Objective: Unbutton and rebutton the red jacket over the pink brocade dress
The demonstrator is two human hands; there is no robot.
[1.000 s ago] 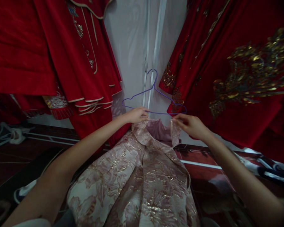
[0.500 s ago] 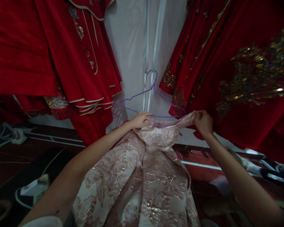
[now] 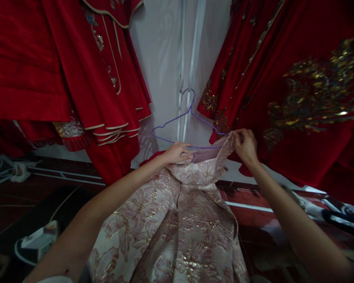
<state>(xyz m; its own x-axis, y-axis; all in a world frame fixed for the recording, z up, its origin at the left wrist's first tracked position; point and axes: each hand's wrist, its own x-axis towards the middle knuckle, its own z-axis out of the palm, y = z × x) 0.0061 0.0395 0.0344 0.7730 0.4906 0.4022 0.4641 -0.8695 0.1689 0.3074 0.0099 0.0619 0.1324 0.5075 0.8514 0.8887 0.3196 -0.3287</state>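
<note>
A pale pink brocade dress (image 3: 194, 220) with shiny gold flower patterns hangs down in front of me. My right hand (image 3: 246, 146) pinches the raised right shoulder of the dress, which covers the right end of a purple wire hanger (image 3: 177, 118). My left hand (image 3: 178, 152) is closed on the left side of the neckline, just under the hanger's bottom bar. The hanger's left end is bare, and its hook sits against a white upright rail (image 3: 183, 70). The fingertips of my left hand are partly hidden in the cloth.
Red garments with beige piping (image 3: 106, 78) hang on the left. Red garments with gold sequins (image 3: 306, 106) hang on the right. A white clothes iron (image 3: 39, 240) stands on a dark surface at lower left. Behind the rail is a pale wall (image 3: 156, 51).
My right hand has moved left and slightly up, bringing the dress's right shoulder over the hanger's right end. My left hand stays nearly where it was at the neckline.
</note>
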